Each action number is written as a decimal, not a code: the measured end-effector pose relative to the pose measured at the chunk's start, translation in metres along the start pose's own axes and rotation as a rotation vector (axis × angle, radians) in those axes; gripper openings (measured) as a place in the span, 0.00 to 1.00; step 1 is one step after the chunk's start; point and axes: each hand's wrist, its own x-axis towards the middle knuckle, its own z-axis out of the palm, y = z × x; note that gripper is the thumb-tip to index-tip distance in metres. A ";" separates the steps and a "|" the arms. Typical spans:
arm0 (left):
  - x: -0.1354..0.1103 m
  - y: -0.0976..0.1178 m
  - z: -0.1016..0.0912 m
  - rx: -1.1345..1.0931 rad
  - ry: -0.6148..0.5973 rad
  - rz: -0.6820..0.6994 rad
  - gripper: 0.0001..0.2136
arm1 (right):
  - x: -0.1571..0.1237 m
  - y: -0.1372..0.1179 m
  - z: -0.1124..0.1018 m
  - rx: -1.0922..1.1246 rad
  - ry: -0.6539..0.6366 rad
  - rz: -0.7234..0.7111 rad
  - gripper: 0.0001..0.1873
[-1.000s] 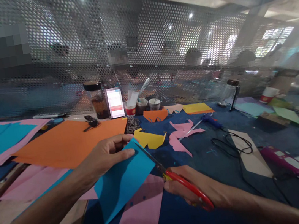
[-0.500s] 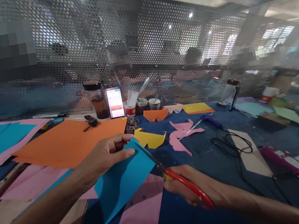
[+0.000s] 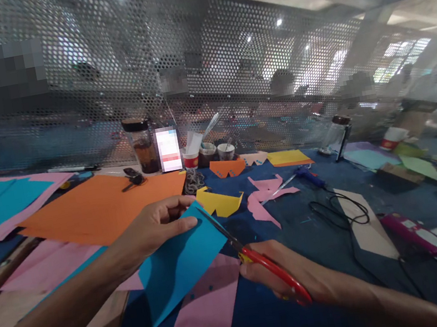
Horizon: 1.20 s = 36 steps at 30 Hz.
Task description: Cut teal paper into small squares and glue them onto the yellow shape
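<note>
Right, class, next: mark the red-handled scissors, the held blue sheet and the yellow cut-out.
Red-handled scissors (image 3: pixel 267 265): head view, on the red handle.
Held blue sheet (image 3: pixel 179 266): head view, on the middle of its face.
Yellow cut-out (image 3: pixel 220 205): head view, near its middle.

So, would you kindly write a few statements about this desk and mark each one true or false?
1. The left hand holds the blue sheet. True.
2. The right hand holds the red-handled scissors. True.
3. The scissor blades are well away from the blue sheet. False: they lie along its edge.
4. The yellow cut-out lies on the orange sheet. False: it is on the dark blue tabletop, to the right of the orange sheet.
5. The magenta device is to the right of the scissors. True.
</note>
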 end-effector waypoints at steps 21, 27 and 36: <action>0.000 0.003 0.001 0.013 -0.012 0.022 0.27 | 0.002 0.006 0.005 -0.028 0.060 -0.009 0.17; 0.000 0.002 0.000 0.009 -0.012 0.012 0.26 | 0.003 0.012 0.005 -0.026 0.057 -0.004 0.15; -0.002 0.003 0.000 0.028 -0.001 0.018 0.27 | 0.002 0.011 0.003 -0.018 0.043 -0.023 0.17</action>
